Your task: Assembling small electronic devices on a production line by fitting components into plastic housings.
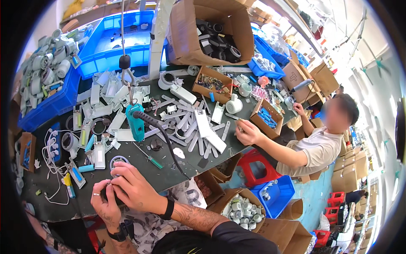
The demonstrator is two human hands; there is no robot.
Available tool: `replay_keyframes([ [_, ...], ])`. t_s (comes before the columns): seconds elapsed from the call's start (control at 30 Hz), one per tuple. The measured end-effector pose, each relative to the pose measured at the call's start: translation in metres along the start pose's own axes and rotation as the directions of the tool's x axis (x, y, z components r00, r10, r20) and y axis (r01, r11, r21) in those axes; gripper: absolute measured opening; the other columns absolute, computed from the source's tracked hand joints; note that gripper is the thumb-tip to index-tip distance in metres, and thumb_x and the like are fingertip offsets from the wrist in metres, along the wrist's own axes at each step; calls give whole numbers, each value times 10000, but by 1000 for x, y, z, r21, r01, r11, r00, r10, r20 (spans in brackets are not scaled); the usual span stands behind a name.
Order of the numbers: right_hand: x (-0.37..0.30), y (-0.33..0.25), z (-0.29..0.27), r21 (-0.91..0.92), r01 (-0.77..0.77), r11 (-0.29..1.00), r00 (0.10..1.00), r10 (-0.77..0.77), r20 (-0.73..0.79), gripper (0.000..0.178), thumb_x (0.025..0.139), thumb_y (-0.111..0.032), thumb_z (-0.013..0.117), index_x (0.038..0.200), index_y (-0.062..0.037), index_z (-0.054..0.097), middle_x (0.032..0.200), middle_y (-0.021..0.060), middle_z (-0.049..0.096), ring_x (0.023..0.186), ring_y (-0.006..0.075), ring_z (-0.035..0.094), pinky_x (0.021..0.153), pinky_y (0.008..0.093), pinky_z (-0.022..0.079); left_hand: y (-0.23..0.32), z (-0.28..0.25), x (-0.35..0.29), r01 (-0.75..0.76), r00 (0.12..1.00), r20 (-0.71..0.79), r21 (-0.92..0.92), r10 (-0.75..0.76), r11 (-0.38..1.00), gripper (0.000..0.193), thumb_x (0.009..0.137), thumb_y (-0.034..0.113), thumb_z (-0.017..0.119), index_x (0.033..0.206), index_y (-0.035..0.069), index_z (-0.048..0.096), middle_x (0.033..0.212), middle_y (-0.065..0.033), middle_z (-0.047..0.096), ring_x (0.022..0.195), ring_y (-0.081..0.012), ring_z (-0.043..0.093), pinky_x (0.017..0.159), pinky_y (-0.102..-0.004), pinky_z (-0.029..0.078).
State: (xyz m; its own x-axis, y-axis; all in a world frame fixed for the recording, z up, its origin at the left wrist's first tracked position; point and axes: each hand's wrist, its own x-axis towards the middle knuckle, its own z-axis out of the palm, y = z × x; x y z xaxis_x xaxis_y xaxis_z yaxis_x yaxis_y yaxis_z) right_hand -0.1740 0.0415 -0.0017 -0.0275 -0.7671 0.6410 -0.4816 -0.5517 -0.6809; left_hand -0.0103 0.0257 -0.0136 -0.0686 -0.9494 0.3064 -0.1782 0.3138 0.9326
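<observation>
At the table's near edge my left hand (106, 202) and my right hand (136, 189) meet fingertip to fingertip. Both are closed in a pinch around something small that I cannot make out. Just beyond my right hand's knuckles lies a grey ring-shaped part (119, 160), partly covered by the fingers. A white plastic housing (99, 155) and a blue cylindrical battery cell (86, 168) rest a little farther off. To the right is a screwdriver with a green handle (154, 162). A teal electric screwdriver (135, 122) hangs over the table on a cord.
White cables (53, 146) lie at the left, beside a blue crate (50, 103) heaped with grey-white parts. Long white handle pieces (198, 127) pile up mid-table. A cardboard box (182, 36) of black parts stands behind. Right, a co-worker (315, 148) sits near a red stool (258, 169).
</observation>
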Motion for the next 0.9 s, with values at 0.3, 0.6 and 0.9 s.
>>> replay_keyframes([
  [0.3,-2,-5,-5,37,9,999,998,-7,-66,300,934,-29,774,1212,-22,659,1362,175,615,1383,455,559,1139,543,496,2,-1,0,34,999,-6,26,-34,999,118,1071,-12,619,1158,-49,689,1037,-95,677,947,-169,629,864,-306,522],
  [0.6,1,-6,-6,-44,-10,999,1000,8,-25,300,941,-41,749,1224,-15,653,1369,171,614,1390,444,538,1157,532,472,-4,-5,-1,26,999,21,-32,-25,999,156,1067,-16,635,1201,-56,703,1065,-91,689,981,-159,636,893,-294,520],
  [0.9,-1,1,-1,-70,-26,997,1000,27,5,200,922,-61,803,1091,-41,698,1364,124,650,1405,401,551,1126,511,490,5,-1,2,-13,1000,18,-15,13,1000,187,1049,-41,662,1219,-52,740,1025,-86,700,932,-159,635,845,-293,520],
])
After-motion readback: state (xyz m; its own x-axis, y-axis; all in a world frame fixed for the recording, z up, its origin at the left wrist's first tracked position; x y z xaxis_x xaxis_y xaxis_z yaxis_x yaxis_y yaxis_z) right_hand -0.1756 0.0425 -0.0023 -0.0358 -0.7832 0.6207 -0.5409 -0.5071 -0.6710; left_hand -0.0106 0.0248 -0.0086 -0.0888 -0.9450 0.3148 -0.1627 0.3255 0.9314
